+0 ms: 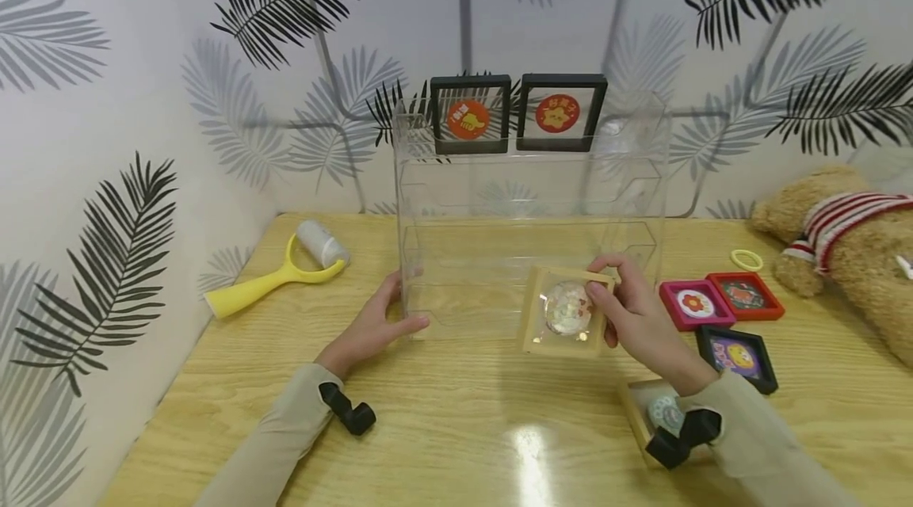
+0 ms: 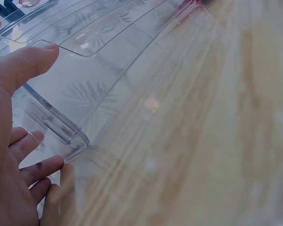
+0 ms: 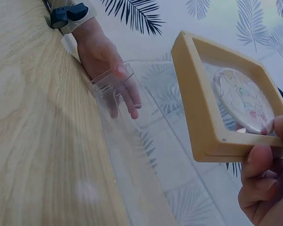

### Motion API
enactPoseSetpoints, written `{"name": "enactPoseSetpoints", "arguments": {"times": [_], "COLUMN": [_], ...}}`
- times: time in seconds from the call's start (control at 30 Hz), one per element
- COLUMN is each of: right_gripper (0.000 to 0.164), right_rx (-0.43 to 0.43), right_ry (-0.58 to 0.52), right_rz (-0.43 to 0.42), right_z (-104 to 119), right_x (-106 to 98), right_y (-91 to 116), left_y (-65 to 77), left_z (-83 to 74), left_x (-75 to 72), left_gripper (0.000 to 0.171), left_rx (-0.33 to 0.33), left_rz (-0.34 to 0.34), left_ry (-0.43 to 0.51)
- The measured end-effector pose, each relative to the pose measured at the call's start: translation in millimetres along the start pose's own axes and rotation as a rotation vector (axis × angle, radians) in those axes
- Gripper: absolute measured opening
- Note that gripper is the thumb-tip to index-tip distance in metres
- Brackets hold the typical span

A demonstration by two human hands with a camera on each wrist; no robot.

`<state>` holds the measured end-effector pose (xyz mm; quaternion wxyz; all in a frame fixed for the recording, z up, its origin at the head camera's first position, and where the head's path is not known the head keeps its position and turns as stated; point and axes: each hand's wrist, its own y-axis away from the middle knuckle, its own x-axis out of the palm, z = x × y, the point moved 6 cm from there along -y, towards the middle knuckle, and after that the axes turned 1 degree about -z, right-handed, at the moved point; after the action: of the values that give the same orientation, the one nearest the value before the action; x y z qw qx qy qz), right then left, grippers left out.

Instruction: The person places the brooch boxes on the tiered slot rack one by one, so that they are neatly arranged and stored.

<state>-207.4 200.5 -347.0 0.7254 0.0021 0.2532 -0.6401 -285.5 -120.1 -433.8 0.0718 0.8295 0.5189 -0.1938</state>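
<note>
My right hand (image 1: pixel 635 317) pinches a tan square display frame (image 3: pixel 193 103) by its right edge. A round, shiny patterned badge (image 1: pixel 567 307) sits behind the frame's clear film. The frame is tilted and held up in front of a clear acrylic tiered rack (image 1: pixel 456 249). My left hand (image 1: pixel 374 325) rests at the rack's lower left corner. Its thumb (image 2: pixel 35 63) reaches over the front, and its fingers lie loosely along the side. Two black frames with red round badges, a left one (image 1: pixel 469 150) and a right one (image 1: pixel 552 146), stand in the rack's top tier.
Right of the rack lie a magenta frame (image 1: pixel 670 305), a red frame (image 1: pixel 766 313) and a black frame (image 1: pixel 759 380). Another tan frame (image 1: pixel 635 416) is partly under my right forearm. A yellow-handled roller (image 1: pixel 257 289) lies left, a yellow ring (image 1: pixel 746 259) and teddy bear (image 1: pixel 863 277) right.
</note>
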Motion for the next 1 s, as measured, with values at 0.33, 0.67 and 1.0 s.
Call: {"name": "enactPoseSetpoints", "arguments": {"times": [0.33, 0.67, 1.0], "right_gripper": [0.025, 0.031, 0.032], "right_rx": [-0.14, -0.241, -0.286], "right_ry": [-0.006, 0.016, 0.125], "right_rz": [-0.017, 0.042, -0.028], "right_z": [23, 47, 77], "right_x": [8, 13, 5], "right_y": [-26, -60, -95], "left_y": [-1.2, 1.0, 0.7], "left_z": [1.0, -1.1, 0.6], "left_x": [1.4, -1.1, -0.6], "left_gripper": [0.074, 0.073, 0.071], "left_rx": [0.0, 0.016, 0.028], "left_rz": [0.011, -0.005, -0.004], "left_ry": [0.009, -0.005, 0.02]}}
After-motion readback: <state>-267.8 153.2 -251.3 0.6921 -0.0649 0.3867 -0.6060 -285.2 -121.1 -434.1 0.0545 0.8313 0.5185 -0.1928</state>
